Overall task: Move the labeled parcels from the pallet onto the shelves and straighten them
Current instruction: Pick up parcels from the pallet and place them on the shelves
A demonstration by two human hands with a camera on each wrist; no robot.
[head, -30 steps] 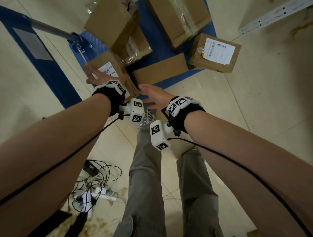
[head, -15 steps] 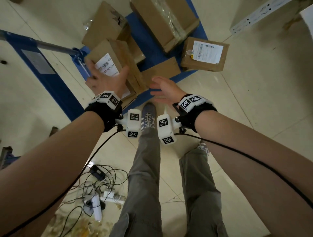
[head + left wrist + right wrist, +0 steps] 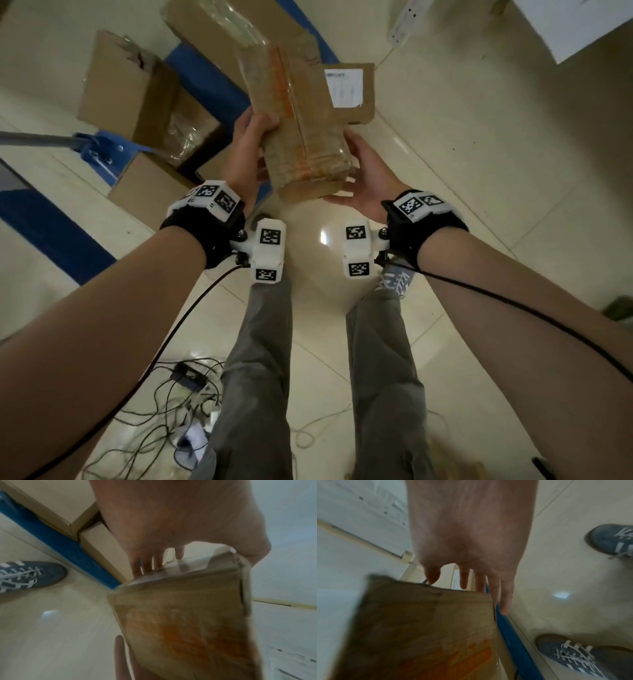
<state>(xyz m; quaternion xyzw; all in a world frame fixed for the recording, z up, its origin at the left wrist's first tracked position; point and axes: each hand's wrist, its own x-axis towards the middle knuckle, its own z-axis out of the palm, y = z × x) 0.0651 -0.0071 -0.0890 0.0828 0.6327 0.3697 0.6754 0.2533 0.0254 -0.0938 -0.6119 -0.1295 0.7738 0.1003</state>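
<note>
A brown cardboard parcel (image 3: 301, 137) with clear tape and orange print hangs in the air in front of me, above the pallet's near edge. My left hand (image 3: 250, 144) grips its left side, thumb over the top face and fingers behind. My right hand (image 3: 366, 174) holds its right side and lower corner, thumb along the near edge. The left wrist view shows the parcel (image 3: 185, 615) blurred under my left hand (image 3: 180, 520). The right wrist view shows the parcel (image 3: 419, 622) between thumb and fingers of my right hand (image 3: 471, 534). No label shows on the held parcel.
On the blue pallet (image 3: 205, 78) lie more boxes: one with a white label (image 3: 346, 89) behind the held parcel, a large one (image 3: 137, 99) on the left, and another (image 3: 150, 185) near my left wrist. A white shelf upright (image 3: 421, 17) stands at the back right. Cables (image 3: 178, 394) lie by my feet.
My left hand lay on a labelled box on the pallet and my right hand reached in empty. Now both hands hold a parcel, lifted off the pallet and closer to me.
</note>
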